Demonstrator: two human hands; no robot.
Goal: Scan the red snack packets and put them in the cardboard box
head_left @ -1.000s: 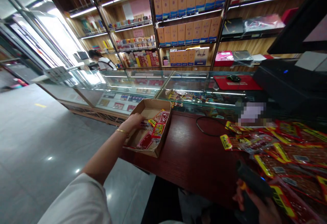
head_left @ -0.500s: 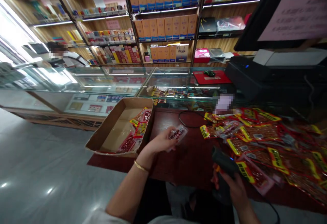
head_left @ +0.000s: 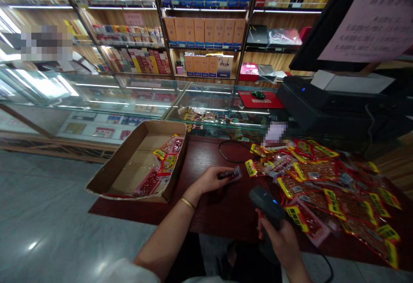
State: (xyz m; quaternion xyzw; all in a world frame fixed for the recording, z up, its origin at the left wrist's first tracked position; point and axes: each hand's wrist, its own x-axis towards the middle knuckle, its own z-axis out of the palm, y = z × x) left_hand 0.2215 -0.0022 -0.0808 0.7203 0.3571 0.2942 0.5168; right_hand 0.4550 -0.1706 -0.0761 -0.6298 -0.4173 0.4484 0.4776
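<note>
One small clear-wrapped red snack packet [head_left: 229,174] is pinched in the left hand [head_left: 209,179] above the dark red wooden counter [head_left: 222,205], while a black handheld barcode scanner [head_left: 267,207] is gripped by the right hand [head_left: 284,240]. Scanning appears in hand; the glossy, crinkly wrapper's barcode must be faced toward the scanner's head.

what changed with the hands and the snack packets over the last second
The left hand left the cardboard box holding a small snack packet and carried it right, over the wooden desk toward the barcode scanner. The right hand kept gripping the scanner; the packet pile stayed put.
</note>
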